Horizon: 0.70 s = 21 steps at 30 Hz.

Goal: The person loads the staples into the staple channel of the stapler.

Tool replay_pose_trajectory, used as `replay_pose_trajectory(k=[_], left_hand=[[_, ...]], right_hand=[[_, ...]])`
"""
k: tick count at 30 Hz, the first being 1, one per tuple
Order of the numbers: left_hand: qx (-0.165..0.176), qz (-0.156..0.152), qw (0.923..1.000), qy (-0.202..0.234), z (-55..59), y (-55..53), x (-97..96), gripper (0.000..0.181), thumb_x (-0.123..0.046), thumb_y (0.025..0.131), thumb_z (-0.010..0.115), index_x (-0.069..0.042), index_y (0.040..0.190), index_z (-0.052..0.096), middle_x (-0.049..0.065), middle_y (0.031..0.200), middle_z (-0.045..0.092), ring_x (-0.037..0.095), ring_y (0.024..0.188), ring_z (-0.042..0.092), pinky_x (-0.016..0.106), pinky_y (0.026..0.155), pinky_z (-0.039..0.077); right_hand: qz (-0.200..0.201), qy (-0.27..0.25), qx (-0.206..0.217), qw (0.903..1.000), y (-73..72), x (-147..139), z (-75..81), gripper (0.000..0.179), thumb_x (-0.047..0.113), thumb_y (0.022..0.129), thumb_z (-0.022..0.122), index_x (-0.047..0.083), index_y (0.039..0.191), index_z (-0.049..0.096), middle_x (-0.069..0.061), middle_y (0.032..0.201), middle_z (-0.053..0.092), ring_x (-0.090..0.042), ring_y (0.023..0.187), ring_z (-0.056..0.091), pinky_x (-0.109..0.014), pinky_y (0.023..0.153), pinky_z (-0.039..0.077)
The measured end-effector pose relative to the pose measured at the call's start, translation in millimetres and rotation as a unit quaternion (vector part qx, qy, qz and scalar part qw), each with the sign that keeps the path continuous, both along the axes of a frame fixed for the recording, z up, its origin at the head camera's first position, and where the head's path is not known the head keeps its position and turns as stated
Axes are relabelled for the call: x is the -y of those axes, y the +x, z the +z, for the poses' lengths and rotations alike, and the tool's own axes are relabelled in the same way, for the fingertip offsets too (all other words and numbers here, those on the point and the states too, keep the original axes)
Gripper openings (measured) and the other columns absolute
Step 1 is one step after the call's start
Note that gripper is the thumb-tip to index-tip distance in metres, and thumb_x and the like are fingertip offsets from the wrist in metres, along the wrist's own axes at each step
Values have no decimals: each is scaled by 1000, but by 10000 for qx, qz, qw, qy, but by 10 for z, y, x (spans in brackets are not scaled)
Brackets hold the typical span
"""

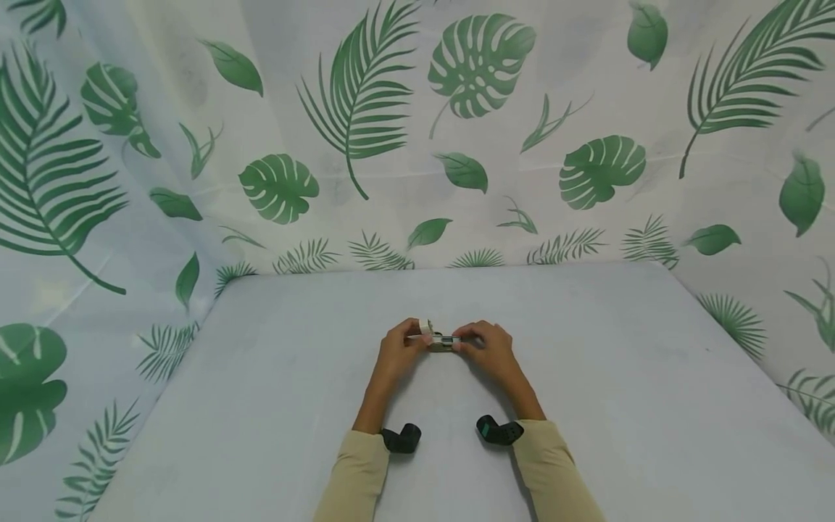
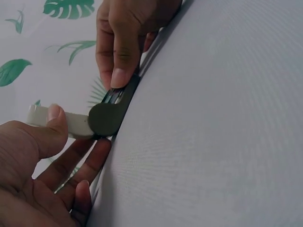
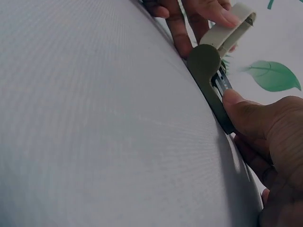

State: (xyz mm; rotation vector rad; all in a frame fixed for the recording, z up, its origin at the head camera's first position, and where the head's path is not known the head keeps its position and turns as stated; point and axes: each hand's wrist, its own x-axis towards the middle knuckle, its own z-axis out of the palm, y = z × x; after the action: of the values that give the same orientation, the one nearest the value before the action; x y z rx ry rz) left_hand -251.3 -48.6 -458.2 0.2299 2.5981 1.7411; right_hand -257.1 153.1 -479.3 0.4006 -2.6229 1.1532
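Observation:
A small stapler (image 1: 443, 348) stands at the table's middle, between the two hands. Its cream upper arm (image 2: 78, 124) is swung up and away from the dark green base (image 2: 106, 119), which has a round hinge end. A metal strip (image 3: 223, 81) shows between the two parts. My left hand (image 1: 395, 357) holds the cream arm, thumb on its face and fingertips by the hinge. At the other end, my right hand (image 1: 491, 352) pinches the base and metal strip with thumb and fingers, covering the tip.
A white-covered table (image 1: 293, 391) spreads around both hands. White cloth (image 1: 404, 210) printed with green leaves hangs behind it and along the sides. Each wrist carries a black camera, the left one (image 1: 402, 438) and the right one (image 1: 499, 431), below tan sleeves (image 1: 551, 464).

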Motion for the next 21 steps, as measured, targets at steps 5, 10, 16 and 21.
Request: replay_pose_trajectory(k=[5, 10, 16, 21], left_hand=[[-399, -85, 9983, -423, -1, -18, -16, 22, -16, 93, 66, -9, 113, 65, 14, 115, 71, 27, 94, 72, 43, 85, 54], [-735, 146, 9856, -1517, 51, -1, -79, 23, -21, 92, 68, -14, 113, 66, 7, 111, 73, 23, 92, 71, 40, 77, 54], [-1173, 291, 9462, -3003, 150, 6, -215, 23, -29, 89, 69, -17, 109, 67, -1, 101, 72, 19, 83, 68, 34, 60, 50], [-1782, 426, 9086, -3753, 175, 17, -300, 25, -30, 89, 69, -17, 110, 69, -2, 97, 71, 20, 72, 68, 33, 55, 51]], right_hand=[[-149, -8, 112, 9998, -3, 17, 0, 19, 17, 81, 79, 10, 98, 74, -11, 102, 71, -32, 109, 62, -65, 112, 21], [-165, 45, 93, 9998, 8, 29, -6, 19, 16, 81, 78, 9, 98, 73, -12, 102, 71, -33, 109, 62, -66, 111, 21], [-198, 77, 5, 9998, 18, 39, 4, 19, 16, 81, 79, 8, 97, 73, -12, 101, 71, -34, 108, 62, -67, 111, 22], [-224, 31, 81, 9997, 10, 64, 21, 18, 15, 81, 78, 8, 97, 72, -12, 101, 71, -33, 108, 62, -66, 111, 20]])
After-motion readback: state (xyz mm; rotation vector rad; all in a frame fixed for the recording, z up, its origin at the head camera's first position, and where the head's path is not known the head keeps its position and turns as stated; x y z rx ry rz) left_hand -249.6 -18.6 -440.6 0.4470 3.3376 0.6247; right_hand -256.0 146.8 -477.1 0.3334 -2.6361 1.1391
